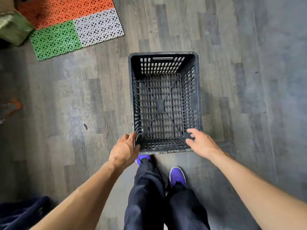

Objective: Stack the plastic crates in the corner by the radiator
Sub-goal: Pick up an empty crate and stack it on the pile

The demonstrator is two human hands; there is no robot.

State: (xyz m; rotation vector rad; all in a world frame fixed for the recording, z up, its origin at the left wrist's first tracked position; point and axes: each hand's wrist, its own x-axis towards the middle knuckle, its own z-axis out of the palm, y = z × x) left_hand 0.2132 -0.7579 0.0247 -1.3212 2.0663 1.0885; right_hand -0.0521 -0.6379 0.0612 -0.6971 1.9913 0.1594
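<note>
At the far left of my view lay an interlocking orange, green and white plastic floor mat (pixel 66 25), well apart from the work and no part of the move I was weighing. Coming inward over the grey wood-look plank floor (pixel 74 97), I found my left hand (pixel 125 151) at the near-left corner of the black perforated plastic crate (pixel 198 97), fingers curled over the rim and the thumb on the outside, so it had a grip there. The crate stood upright and empty on the floor directly ahead of my purple shoes (pixel 177 175), its near wall just beyond the toes. Its long axis ran straight away from me, so the short near wall faced me and the two hands flanked that wall at its corners. The slot handle showed in the far wall, beyond both hands. On the right, my right hand (pixel 201 143) was spread and relaxed at the near-right corner, gripping nothing; I could not tell whether the fingertips touched the rim or hung just above it. I judged the left hand was the one already committed, and that the lift depended on the right taking a matching hold on its corner, otherwise the long body would tip away from me. Neither the radiator nor the corner nor any other crate was in my view, so I could not say which way the carry lay.
</note>
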